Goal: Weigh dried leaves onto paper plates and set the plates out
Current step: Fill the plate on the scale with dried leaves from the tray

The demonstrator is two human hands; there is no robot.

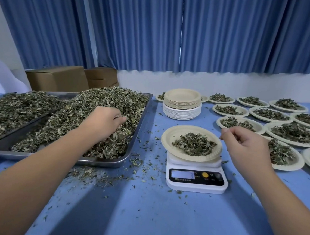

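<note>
Our left hand digs into the dried leaves heaped in the metal tray, fingers curled round a clump. Our right hand hovers with fingers curled and thumb against forefinger; we cannot tell whether it pinches anything. Between our hands, just left of the right one, a leaf-filled paper plate sits on the scale.

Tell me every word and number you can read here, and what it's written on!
"3": faint, on the lit screen of the white digital kitchen scale; other digits, if any, too blurred.
"M": on the scale's black panel, right of the round yellow button.
Small print under the screen: too blurred to read.
Brown cardboard boxes: no text visible.
</note>
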